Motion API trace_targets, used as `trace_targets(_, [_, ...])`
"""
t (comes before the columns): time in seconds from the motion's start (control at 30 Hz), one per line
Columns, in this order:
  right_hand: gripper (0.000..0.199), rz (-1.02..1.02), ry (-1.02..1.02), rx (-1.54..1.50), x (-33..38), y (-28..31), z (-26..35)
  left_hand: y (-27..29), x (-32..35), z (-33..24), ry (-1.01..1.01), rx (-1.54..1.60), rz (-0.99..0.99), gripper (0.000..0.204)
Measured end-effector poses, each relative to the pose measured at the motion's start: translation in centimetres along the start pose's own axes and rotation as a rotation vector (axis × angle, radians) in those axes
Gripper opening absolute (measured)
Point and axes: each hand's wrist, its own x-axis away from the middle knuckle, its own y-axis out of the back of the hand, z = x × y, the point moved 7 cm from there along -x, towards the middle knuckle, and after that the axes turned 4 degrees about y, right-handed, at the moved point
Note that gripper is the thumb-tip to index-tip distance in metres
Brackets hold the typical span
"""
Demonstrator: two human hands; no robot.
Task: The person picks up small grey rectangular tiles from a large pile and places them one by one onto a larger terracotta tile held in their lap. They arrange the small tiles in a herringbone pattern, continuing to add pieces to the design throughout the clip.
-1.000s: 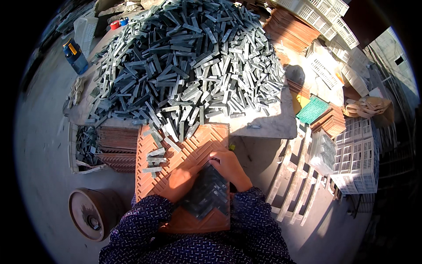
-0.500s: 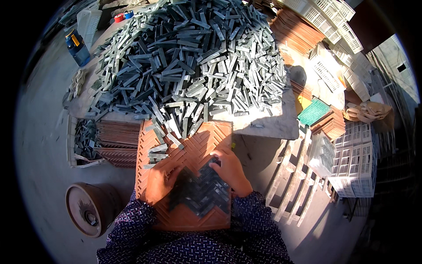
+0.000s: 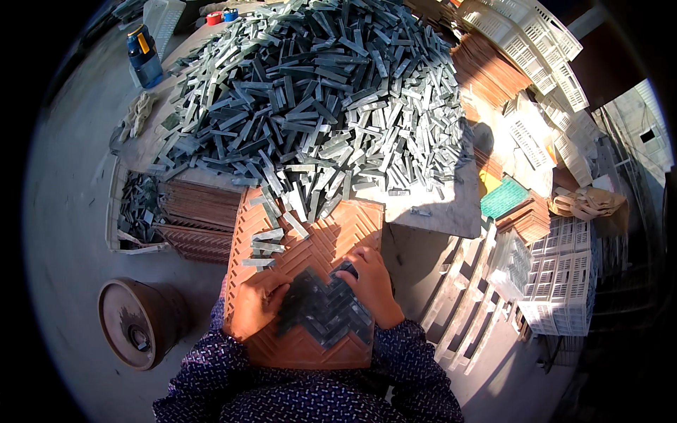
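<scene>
An orange-brown mould board (image 3: 282, 352) with herringbone ridges lies in front of me. Dark stone strips (image 3: 328, 314) fill part of its zigzag pattern between my hands. My left hand (image 3: 258, 303) rests at the left side of the filled patch, fingers curled and thumb against the fingertips; whatever they pinch is hidden. At the patch's upper right corner, my right hand (image 3: 371, 283) has thumb and forefinger closed on a dark strip at the pattern's edge. Several loose grey strips (image 3: 267, 247) lie on the board's upper left, beyond my left hand.
A large heap of grey stone strips (image 3: 317, 92) covers the table (image 3: 451, 211) ahead. To the left are a crate (image 3: 113, 211) with stacked boards, a brown round container (image 3: 134, 324) and a bottle (image 3: 146, 60). A wooden pallet (image 3: 458, 303) and white crates (image 3: 560, 275) stand right.
My left hand has drawn back slightly from the loose strips, its fingers closing together. My right hand stays at the patch's upper right corner. The whole view has shifted a little.
</scene>
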Motion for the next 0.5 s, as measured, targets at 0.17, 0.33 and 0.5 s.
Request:
trace_targets(0.17, [0.034,-0.006,0.039,-0.064,-0.1,-1.2,1.1,1.5,1.5,1.6,0.006,0.024,-0.034,0.013])
trace_targets(0.33, [0.034,-0.025,0.053,0.052,-0.1,-2.7,2.4,2.4,2.1,3.4,0.015,0.023,-0.028,0.013])
trace_targets(0.5, [0.034,0.020,-0.141,-0.099,-1.1,-4.0,2.5,2.2,2.7,4.7,-0.011,0.037,-0.005,0.014])
